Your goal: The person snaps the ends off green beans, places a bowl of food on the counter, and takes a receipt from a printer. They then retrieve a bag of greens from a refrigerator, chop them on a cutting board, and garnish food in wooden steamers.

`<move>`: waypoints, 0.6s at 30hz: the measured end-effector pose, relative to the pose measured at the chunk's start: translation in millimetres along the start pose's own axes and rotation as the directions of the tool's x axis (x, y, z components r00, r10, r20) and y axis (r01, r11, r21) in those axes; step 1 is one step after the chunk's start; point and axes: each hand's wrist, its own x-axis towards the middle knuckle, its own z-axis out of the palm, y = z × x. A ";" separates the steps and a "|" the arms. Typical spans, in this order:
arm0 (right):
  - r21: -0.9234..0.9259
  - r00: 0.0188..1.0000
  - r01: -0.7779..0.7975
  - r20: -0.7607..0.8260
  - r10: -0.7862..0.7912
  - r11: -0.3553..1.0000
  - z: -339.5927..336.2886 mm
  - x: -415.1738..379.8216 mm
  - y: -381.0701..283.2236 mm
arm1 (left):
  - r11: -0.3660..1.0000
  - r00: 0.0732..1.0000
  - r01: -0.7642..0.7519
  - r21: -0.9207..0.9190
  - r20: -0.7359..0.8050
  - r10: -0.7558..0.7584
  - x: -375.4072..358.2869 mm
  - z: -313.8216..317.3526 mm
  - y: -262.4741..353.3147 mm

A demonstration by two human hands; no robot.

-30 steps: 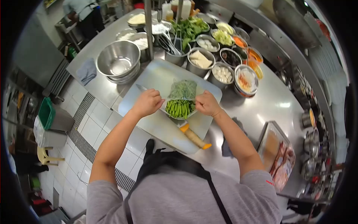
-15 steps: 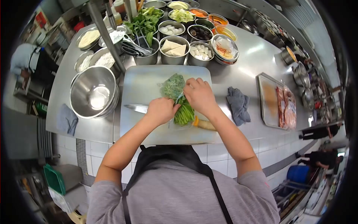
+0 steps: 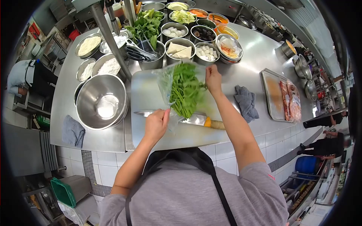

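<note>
A clear plastic bag (image 3: 164,80) holds a bunch of long-stemmed leafy greens (image 3: 185,92), blurred on its right side by motion. My left hand (image 3: 157,123) is closed on the bag's lower left edge. At the upper right, my right hand (image 3: 213,80) pinches the bag's film, fingers curled. Bag and greens hang over the white cutting board (image 3: 145,88). Below them a large knife (image 3: 195,119) lies across the board, its tip to the left and its handle to the right; the bag hides part of the blade.
Metal pots of ingredients, among them tofu (image 3: 179,51), line the back. Steel bowls (image 3: 102,101) and a folded cloth (image 3: 73,130) sit left. To the right are a grey cloth (image 3: 246,102) and a tray (image 3: 273,98) with packed meat. A metal post (image 3: 109,37) rises behind the bowls.
My hands have moved apart, the right one up and to the right. The bag is now spread open and lifted, the greens stand fuller, and more of the knife shows.
</note>
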 end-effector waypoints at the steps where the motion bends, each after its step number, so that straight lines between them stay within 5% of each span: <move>1: -0.002 0.997 0.004 0.075 -0.004 1.000 5.1 -3.0 1.9 | 0.997 0.998 0.036 0.068 0.050 -0.040 -1.3 1.5 -4.3; 2: -0.024 0.953 -0.171 0.251 0.172 0.985 3.5 -7.3 6.7 | 0.997 0.998 0.036 0.067 0.052 -0.040 -2.8 1.7 -9.4; 3: -0.029 0.952 -0.174 0.249 0.176 0.984 -1.6 -8.1 2.8 | 0.994 0.991 0.107 0.039 0.073 -0.109 -2.5 0.1 -10.5; 6: -0.125 0.946 0.001 0.321 0.040 0.992 -22.1 -8.9 -24.7 | 0.993 0.990 0.120 -0.011 0.081 -0.119 -2.6 0.0 -14.2; 8: -0.106 0.964 0.217 0.180 -0.196 0.970 -45.4 -13.0 -75.4 | 0.997 0.997 0.068 -0.032 0.051 -0.066 -1.4 1.0 -17.8; 9: -0.105 0.964 0.216 0.182 -0.195 0.971 -44.2 -25.8 -89.0 | 0.997 0.999 0.037 -0.071 0.008 -0.036 -0.7 3.2 -18.6; 11: -0.165 0.756 0.010 0.647 0.101 0.986 -33.7 -50.8 -113.9 | 0.994 1.000 0.004 -0.109 -0.030 -0.007 1.8 6.6 -20.2; 13: -0.113 0.784 -0.087 0.605 0.138 0.990 1.6 -72.2 -83.1 | 0.832 0.925 0.375 -0.408 0.220 -0.310 13.6 9.2 -22.3; 14: -0.054 0.805 -0.169 0.569 0.170 0.984 11.2 -74.4 -70.9 | 0.833 0.929 0.365 -0.415 0.216 -0.300 22.3 12.0 -23.0; 15: -0.058 0.809 -0.158 0.565 0.163 0.986 5.8 -65.5 -74.4 | 0.503 0.910 0.408 -0.762 0.294 -0.292 30.8 15.6 -23.7; 16: 0.226 0.742 -0.388 0.652 0.158 0.893 -4.3 -54.3 -82.1 | 0.051 0.898 0.390 -0.920 0.367 -0.244 37.6 19.3 -25.2; 17: 0.450 0.678 -0.592 0.726 0.111 0.668 -12.8 -46.5 -85.2 | 0.050 0.901 0.387 -0.921 0.365 -0.235 45.1 24.0 -28.4; 18: 0.400 0.437 -0.879 0.893 0.106 0.260 -19.0 -41.2 -80.6 | -0.084 0.856 0.458 -0.885 0.465 -0.225 54.4 30.0 -33.4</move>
